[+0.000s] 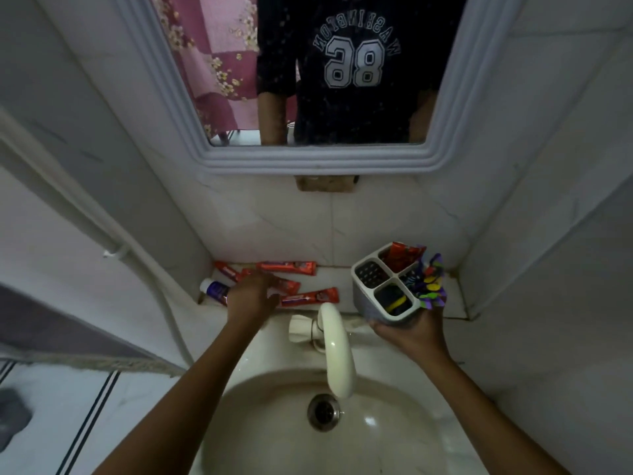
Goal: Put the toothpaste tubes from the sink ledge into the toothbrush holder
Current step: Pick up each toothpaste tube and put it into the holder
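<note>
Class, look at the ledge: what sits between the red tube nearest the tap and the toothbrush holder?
Nothing: in the head view, the ledge is bare between that red tube and the toothbrush holder.

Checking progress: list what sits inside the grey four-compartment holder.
The grey plastic toothbrush holder has red toothpaste tubes in its far compartment, colourful purple-yellow packets on the right, something dark and yellow nearest. The perforated compartment looks empty. Lower parts are hidden.

Ledge with toothpaste tubes
</note>
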### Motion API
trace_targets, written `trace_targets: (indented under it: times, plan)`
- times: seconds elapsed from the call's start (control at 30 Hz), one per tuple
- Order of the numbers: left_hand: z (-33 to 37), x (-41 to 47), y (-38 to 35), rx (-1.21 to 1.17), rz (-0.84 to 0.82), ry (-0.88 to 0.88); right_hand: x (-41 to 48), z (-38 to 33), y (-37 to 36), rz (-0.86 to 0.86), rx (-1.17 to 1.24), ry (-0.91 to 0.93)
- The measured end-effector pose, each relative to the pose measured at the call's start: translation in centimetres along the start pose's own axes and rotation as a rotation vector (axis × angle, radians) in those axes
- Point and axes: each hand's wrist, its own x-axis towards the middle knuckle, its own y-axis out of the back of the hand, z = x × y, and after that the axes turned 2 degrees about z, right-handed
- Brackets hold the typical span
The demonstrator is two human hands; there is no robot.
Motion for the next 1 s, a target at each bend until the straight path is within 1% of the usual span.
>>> trace_targets:
  times: [0.07,0.13,0.17,0.2,0.3,0.37,0.43,0.5,0.57,0.63,0.83,0.93,1.0]
  plan:
    - [-0.1,-0.2,0.6,-0.002,0.152,0.175,-0.4,-1.0,0.2,-0.014,-0.001,-0.006]
    - [-0.5,-0.7,1.4,-0.057,0.192,0.441,-0.7,-1.5,0.4,-0.020,0.007,-0.012]
    - [-1.0,-1.1,1.7,-0.081,0.168,0.564,-0.8,-1.8,0.5,-0.018,0.011,-0.005]
    - [-1.8,-1.2,1.5,-0.114,0.150,0.649,-0.9,-2.2,0.5,-0.020,0.009,0.002]
    - [-3.6,-1.4,1.0,-0.290,0.074,0.834,-1.2,-2.8,0.5,-0.009,-0.001,-0.002]
    - [-4.4,-1.4,0.4,-0.446,-0.014,0.849,-1.4,-3.1,0.5,-0.002,-0.003,-0.012]
    - [-4.7,-1.5,-0.4,-0.611,-0.084,0.822,-1.7,-3.8,0.5,0.004,0.004,-0.020]
    - [-4.3,-1.9,-0.5,-0.799,-0.079,0.853,-1.9,-4.4,0.5,-0.002,0.020,-0.033]
    - [-4.2,-2.0,-0.6,-0.896,-0.048,0.901,-2.0,-4.7,0.6,-0.012,0.036,-0.046]
    - [-3.8,-2.2,0.0,-0.890,-0.010,0.900,-2.1,-4.8,0.7,-0.019,0.051,-0.055]
    - [-1.9,-5.0,3.4,-0.768,0.175,0.756,-2.4,-5.8,0.8,-0.038,0.078,-0.092]
    - [-1.0,-6.4,5.9,-0.753,0.229,0.703,-2.5,-5.8,0.7,-0.025,0.064,-0.082]
    - [-0.3,-7.2,7.3,-0.674,0.267,0.628,-2.6,-6.0,0.7,-0.026,0.067,-0.086]
